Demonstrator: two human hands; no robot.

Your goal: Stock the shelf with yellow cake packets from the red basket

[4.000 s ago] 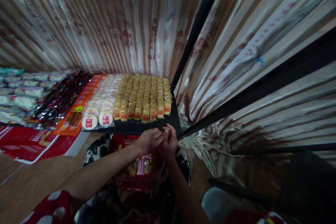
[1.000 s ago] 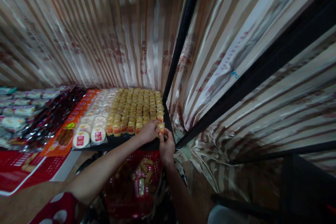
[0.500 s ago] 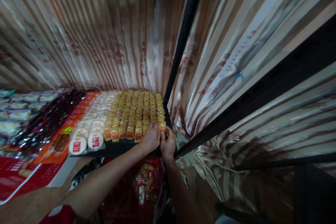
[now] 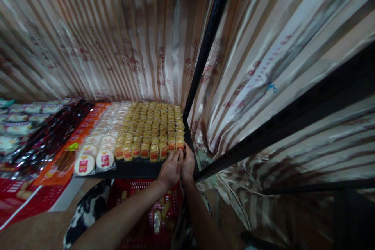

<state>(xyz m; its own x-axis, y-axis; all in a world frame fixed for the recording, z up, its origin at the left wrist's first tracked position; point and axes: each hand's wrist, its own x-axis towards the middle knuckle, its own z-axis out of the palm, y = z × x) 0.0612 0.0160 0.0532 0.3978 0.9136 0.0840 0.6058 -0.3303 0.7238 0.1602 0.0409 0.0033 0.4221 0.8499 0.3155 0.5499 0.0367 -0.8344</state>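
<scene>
- Touching packets (image 4: 150,131) at eleven o'clock with left hand (image 4: 170,170)
- Curling right hand (image 4: 188,165) at five o'clock of the end packet (image 4: 179,145)
- Bunching fingers narrow, leaving any grip impossible to tell

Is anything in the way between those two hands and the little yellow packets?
No, nothing I can see. The left hand and right hand are right up at the front of the yellow packets, at the right end. The black post rises behind, at the shelf's back corner, so it isn't between them.
</scene>
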